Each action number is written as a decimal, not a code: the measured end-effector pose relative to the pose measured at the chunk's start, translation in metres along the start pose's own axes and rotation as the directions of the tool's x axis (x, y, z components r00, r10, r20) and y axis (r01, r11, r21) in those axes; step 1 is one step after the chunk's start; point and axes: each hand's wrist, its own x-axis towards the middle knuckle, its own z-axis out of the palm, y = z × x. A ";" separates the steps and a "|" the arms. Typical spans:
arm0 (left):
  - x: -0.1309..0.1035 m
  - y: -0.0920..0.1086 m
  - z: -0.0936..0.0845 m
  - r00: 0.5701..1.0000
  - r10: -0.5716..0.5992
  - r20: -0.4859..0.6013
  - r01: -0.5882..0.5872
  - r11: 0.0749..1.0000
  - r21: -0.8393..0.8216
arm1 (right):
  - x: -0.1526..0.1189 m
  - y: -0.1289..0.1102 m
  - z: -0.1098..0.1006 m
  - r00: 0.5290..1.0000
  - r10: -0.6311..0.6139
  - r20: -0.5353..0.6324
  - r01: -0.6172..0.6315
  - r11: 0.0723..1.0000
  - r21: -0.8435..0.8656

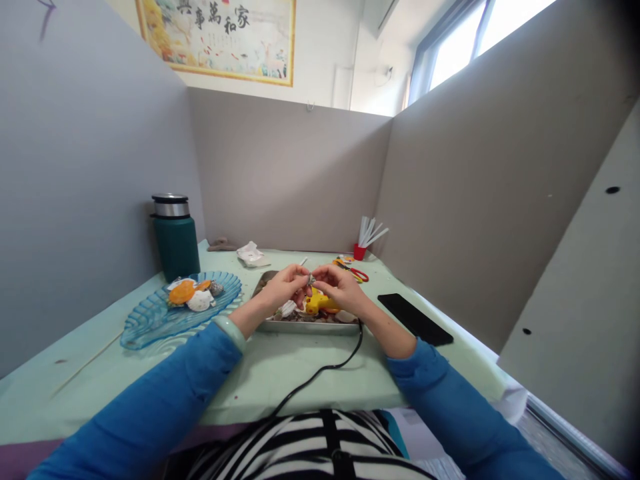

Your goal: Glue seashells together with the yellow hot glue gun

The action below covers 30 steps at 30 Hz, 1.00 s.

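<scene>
Pinching one tiny piece (311,280), the left hand (286,285) and right hand (342,288) risked dropping it trayward (305,327), their fingertips crowded.

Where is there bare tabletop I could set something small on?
Bare tabletop shows between the left forearm, tray and black cord, and behind the tray, between the crumpled tissue and scissors. Crowded: the tray, under left hand and right hand.

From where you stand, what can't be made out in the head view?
All in the head view:
- Small item between the left hand and right hand: too small, partly covered by fingers.
- Metal tray's far contents: hidden behind the hands.
- Black cord's lower end: lost against dark clothing.
- Scroll's top: cut off by the frame edge.
</scene>
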 end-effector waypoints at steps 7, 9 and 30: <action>0.002 -0.001 0.002 0.996 0.057 -0.068 -0.045 0.985 0.166 | 0.000 -0.001 0.000 1.000 -0.012 0.002 0.012 0.992 -0.126; 0.002 -0.003 0.001 0.992 0.083 -0.093 -0.060 0.972 0.227 | 0.000 -0.001 0.000 1.000 -0.016 0.005 0.016 0.991 -0.136; -0.005 0.001 0.001 0.915 0.392 -0.098 -0.230 0.705 0.671 | 0.001 -0.001 0.000 1.000 0.006 0.004 -0.006 0.995 -0.101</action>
